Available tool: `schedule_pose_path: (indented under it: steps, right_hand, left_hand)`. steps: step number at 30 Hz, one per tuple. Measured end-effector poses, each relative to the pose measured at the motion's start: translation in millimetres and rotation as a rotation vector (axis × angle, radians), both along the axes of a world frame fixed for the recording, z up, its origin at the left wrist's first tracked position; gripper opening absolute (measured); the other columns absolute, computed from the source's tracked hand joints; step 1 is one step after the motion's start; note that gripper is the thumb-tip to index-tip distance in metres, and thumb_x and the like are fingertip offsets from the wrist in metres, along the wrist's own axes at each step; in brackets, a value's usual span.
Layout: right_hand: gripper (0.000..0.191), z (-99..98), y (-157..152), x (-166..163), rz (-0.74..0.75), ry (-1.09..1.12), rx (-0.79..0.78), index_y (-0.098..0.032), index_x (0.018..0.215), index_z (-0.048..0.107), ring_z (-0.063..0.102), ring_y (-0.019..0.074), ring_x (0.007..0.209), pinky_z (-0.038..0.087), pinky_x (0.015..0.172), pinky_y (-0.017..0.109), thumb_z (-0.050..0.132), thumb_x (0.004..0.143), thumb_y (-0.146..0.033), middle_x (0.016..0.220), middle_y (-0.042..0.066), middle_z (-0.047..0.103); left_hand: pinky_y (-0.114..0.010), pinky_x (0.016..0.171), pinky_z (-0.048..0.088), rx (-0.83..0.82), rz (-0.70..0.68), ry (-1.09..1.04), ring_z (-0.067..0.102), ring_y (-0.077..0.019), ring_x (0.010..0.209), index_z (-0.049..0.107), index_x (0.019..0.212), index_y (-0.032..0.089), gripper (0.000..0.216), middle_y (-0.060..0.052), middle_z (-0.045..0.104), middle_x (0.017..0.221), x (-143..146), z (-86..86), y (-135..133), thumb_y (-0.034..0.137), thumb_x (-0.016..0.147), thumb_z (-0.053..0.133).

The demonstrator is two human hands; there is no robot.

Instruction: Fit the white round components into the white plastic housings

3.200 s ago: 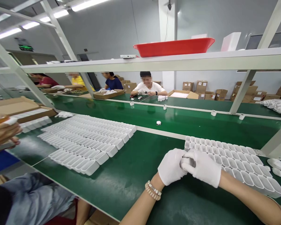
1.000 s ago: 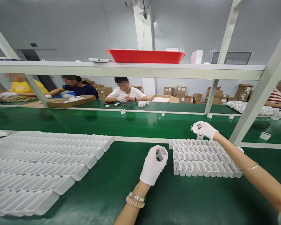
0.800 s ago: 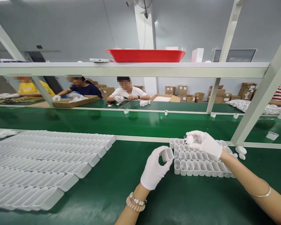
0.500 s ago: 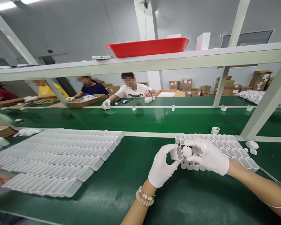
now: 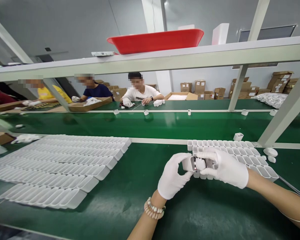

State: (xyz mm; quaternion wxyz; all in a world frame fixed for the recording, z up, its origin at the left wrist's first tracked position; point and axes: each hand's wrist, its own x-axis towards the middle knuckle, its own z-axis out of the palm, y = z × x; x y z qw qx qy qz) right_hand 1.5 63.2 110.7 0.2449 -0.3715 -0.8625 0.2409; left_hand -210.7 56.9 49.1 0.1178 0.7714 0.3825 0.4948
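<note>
My left hand (image 5: 174, 175), in a white glove with a beaded bracelet at the wrist, pinches a white plastic housing (image 5: 188, 163) between thumb and fingers. Facing it, my gloved right hand (image 5: 221, 166) grips a small white part (image 5: 200, 164) with dark and metallic bits at its end. The two pieces meet end to end or nearly so; I cannot tell how far one sits inside the other. Behind and below my right hand stand rows of open white housings (image 5: 257, 160), partly covered by that hand.
A large block of white housings (image 5: 72, 170) covers the left of the green table (image 5: 140, 206). Beyond a pale rail runs a green belt (image 5: 165, 126) carrying scattered white pieces. Overhead, a shelf holds a red tray (image 5: 155, 41). Several co-workers sit across; a fingertip shows at lower left.
The white part in my right hand seems slightly nearer the housing in my left. Pieces on the belt have shifted right. The co-worker opposite has brought both hands together; the hand at lower left has withdrawn.
</note>
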Motion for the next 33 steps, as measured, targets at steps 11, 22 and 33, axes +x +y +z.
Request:
schedule_pose_path:
  steps: [11,22,33]
  right_hand:
    - [0.008,6.6,-5.9,-8.0,0.045,-0.098,-0.005,-0.022,0.079,0.059,0.051,0.0144,0.071,0.047,0.067,0.028,0.062,0.083,-0.016,0.08,0.0,0.057]
    - [0.035,-39.9,6.3,-15.2,0.048,0.011,0.14,-0.023,0.119,0.054,0.054,0.017,0.073,0.049,0.072,0.033,0.058,0.089,-0.041,0.086,0.003,0.06]
    - [0.013,-15.8,-16.1,-26.0,0.016,0.073,-0.121,-0.02,0.077,0.057,0.055,0.012,0.06,0.044,0.059,0.023,0.048,0.081,-0.012,0.07,-0.002,0.061]
  left_hand:
    - [-0.033,0.093,0.05,-0.05,-0.059,0.028,0.06,-0.0179,0.105,0.053,0.118,0.026,0.046,-0.003,0.062,0.114,-0.5,-2.8,-1.8,0.015,0.076,0.069]
    - [-0.035,0.085,0.054,-0.09,0.03,-0.109,0.063,-0.0198,0.095,0.057,0.112,0.023,0.042,-0.004,0.064,0.105,6.8,-7.8,-8.0,0.019,0.073,0.07]
    - [-0.037,0.097,0.052,0.005,-0.135,0.171,0.056,-0.0242,0.119,0.039,0.135,0.024,0.059,-0.011,0.054,0.131,14.6,-16.2,-6.5,0.02,0.081,0.064]
